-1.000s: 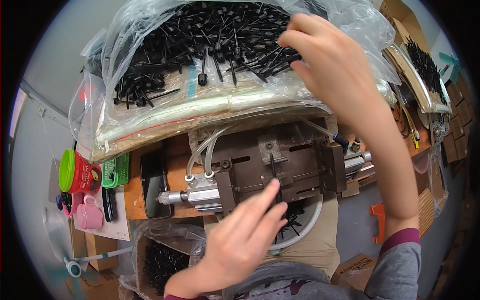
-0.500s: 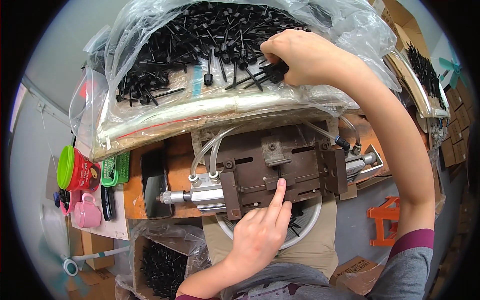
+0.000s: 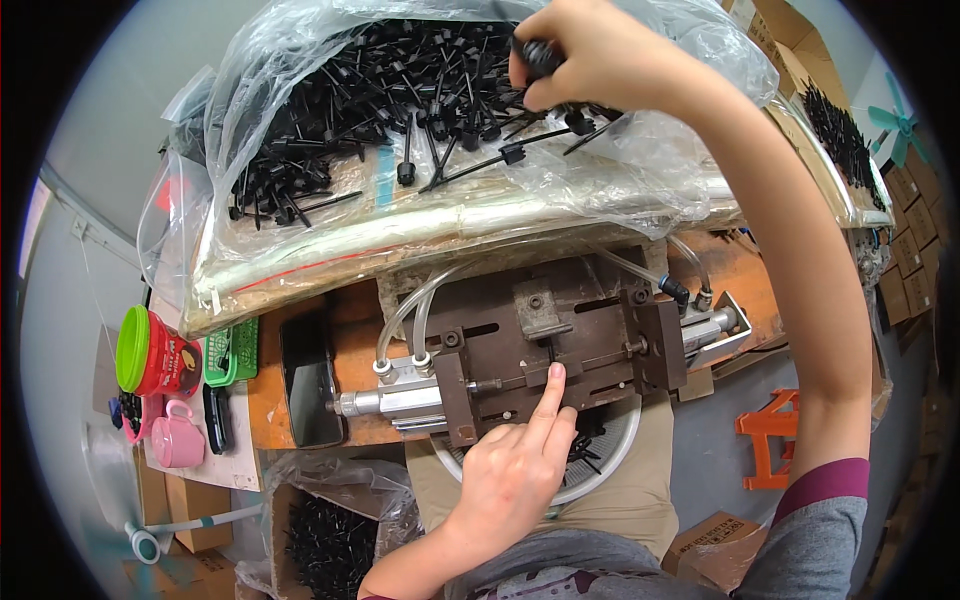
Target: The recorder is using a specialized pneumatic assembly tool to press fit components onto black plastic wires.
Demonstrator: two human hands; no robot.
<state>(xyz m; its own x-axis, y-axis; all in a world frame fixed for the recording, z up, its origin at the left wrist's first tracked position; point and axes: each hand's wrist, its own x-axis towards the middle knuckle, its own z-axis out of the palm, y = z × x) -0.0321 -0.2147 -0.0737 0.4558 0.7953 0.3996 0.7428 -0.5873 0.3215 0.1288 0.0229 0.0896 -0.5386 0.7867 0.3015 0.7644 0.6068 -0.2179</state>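
left hand: your left hand (image 3: 515, 470) is at the lower centre of the frame, index finger stretched out and the other fingers curled under. the index tip is at the near edge of a small dark block (image 3: 540, 373) on the brown metal fixture (image 3: 600, 300), mid-frame. you have a thin black rod (image 3: 550, 350) just ahead of that fingertip, running up toward the grey clamp block (image 3: 536, 305). whether the tip presses the rod or only the block, cannot tell. whether anything sits under the curled fingers, cannot tell.

right hand: your right hand (image 3: 590, 60) is at the upper centre, thumb and fingers pinching a black part (image 3: 540, 58). the part lies at the fingertips, on the left side of the hand; its outline is slightly blurred.

about the right hand: you hold it over the near right side of a heap of black parts (image 3: 400, 100), which lies in a plastic-lined tray (image 3: 440, 215) across the top of the frame. some loose parts lie just below your hand, shafts pointing various ways.

about the left hand: a round white basin (image 3: 632, 430) shows below the fixture, with black pieces inside, partly hidden by your hand. a dark phone (image 3: 308, 380) lies left of the fixture.
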